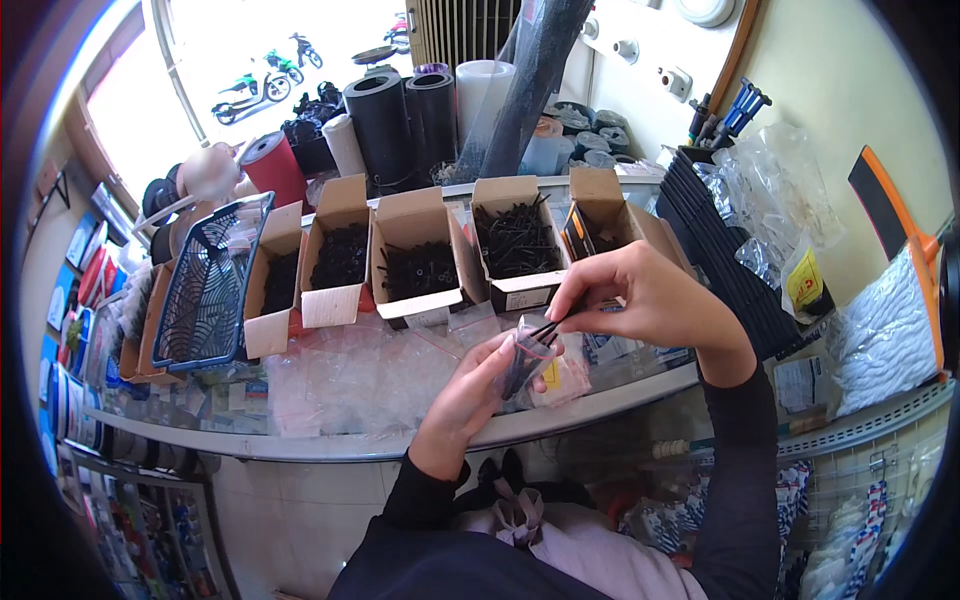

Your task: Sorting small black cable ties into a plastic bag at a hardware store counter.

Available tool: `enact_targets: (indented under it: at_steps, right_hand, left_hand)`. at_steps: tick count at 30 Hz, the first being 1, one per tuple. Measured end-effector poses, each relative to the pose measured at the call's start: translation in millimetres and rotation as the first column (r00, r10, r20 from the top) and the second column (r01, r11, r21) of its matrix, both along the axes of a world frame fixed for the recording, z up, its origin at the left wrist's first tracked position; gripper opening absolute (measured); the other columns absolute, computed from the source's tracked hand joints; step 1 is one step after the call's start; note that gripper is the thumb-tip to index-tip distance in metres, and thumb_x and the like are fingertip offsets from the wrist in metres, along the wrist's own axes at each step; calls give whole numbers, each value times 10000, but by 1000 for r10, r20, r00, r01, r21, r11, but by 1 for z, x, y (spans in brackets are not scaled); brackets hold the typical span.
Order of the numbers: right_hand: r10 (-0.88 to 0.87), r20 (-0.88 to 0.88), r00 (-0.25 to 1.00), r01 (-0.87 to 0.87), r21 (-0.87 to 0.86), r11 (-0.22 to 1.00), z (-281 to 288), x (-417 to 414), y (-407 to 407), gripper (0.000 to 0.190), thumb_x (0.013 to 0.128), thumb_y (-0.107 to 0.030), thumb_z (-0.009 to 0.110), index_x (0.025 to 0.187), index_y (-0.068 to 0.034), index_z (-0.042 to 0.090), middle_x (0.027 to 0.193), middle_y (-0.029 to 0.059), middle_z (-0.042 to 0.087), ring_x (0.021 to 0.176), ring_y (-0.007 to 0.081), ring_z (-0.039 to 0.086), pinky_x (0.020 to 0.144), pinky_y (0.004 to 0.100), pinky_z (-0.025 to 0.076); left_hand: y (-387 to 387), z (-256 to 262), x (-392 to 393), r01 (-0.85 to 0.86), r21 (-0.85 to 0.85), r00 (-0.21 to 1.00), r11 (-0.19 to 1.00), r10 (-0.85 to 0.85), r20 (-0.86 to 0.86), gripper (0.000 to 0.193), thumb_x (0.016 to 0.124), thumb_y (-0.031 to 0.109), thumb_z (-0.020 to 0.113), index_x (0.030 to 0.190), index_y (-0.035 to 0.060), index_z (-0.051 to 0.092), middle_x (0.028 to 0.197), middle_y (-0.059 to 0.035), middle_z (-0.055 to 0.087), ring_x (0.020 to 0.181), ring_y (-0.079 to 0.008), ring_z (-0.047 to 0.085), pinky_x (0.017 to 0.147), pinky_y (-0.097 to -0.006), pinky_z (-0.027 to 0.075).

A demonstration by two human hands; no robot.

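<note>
My left hand [466, 386] grips a small clear zip bag [519, 369] by its sides, mouth upward, above the counter's front edge. Dark slender pieces, apparently black screws, fill part of the bag. Pinched between the fingertips of my right hand [619, 296] are a few long black screws [547, 328], their lower ends in the bag's mouth. Just beyond stands an open cardboard box [504, 193] full of long black screws [519, 236]. To its right is another open box [596, 184], partly hidden by my right hand. Several clear zip bags [352, 382] lie spread left of my hands.
More open boxes [409, 208] of small black hardware line the glass counter [247, 444]. A blue plastic basket [206, 300] leans at the left. Behind stand black rolls [375, 127] and a red roll [276, 165]. A white mop head [885, 330] hangs at the right.
</note>
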State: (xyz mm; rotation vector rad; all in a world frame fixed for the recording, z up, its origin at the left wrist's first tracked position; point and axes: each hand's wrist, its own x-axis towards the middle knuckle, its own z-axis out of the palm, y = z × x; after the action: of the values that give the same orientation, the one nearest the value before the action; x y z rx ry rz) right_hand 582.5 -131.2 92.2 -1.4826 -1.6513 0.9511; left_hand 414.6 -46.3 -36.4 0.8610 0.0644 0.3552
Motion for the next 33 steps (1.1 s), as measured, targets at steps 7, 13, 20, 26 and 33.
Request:
enact_targets:
  at_steps: [7, 13, 20, 26, 33]
  right_hand:
    - [56, 157, 986, -82, 168, 982, -1, -7, 0, 85, 717, 43, 622, 797, 21, 606, 790, 76, 610, 746, 126, 593, 690, 227, 495]
    - [82, 151, 985, -101, 125, 987, 1, 5, 2, 80, 723, 57, 618, 795, 26, 603, 818, 77, 606, 761, 128, 599, 686, 228, 503]
    - [57, 5, 998, -57, 52, 997, -12, -6, 8, 115, 715, 48, 629, 825, 21, 610, 777, 72, 622, 724, 119, 606, 687, 226, 495]
    - [62, 76, 995, -66, 49, 997, -14, -13, 6, 133, 718, -38, 654, 828, 13, 602, 745, 97, 624, 664, 140, 615, 638, 251, 489]
    - [85, 373, 924, -171, 205, 964, -9, -8, 1, 157, 729, -33, 622, 869, 17, 571, 769, 152, 618, 684, 220, 627, 645, 278, 476]
  left_hand:
    - [0, 0, 1, -5, -47, 1000, 999, 6, 18, 410, 917, 300, 410, 1154, -29, 461, 1046, -99, 561, 806, -115, 540, 740, -254, 435]
    - [-1, -1, -1, -31, -30, 999, 999, 31, -21, 391, 926, 282, 389, 1134, -38, 474, 1016, -94, 571, 802, -113, 548, 733, -252, 443]
    - [-2, 2, 1, -16, -21, 998, 1000, 15, -61, 376, 927, 280, 387, 1120, -27, 486, 975, -78, 577, 786, -114, 557, 719, -250, 455]
    - [1, -3, -2, -2, -34, 1000, 999, 1, -29, 390, 925, 294, 392, 1120, -31, 483, 997, -90, 579, 775, -117, 561, 708, -249, 457]
    - [0, -4, 2, 19, 0, 999, 1000, -19, -33, 383, 926, 285, 391, 1133, -26, 477, 1023, -103, 576, 787, -120, 561, 714, -255, 459]
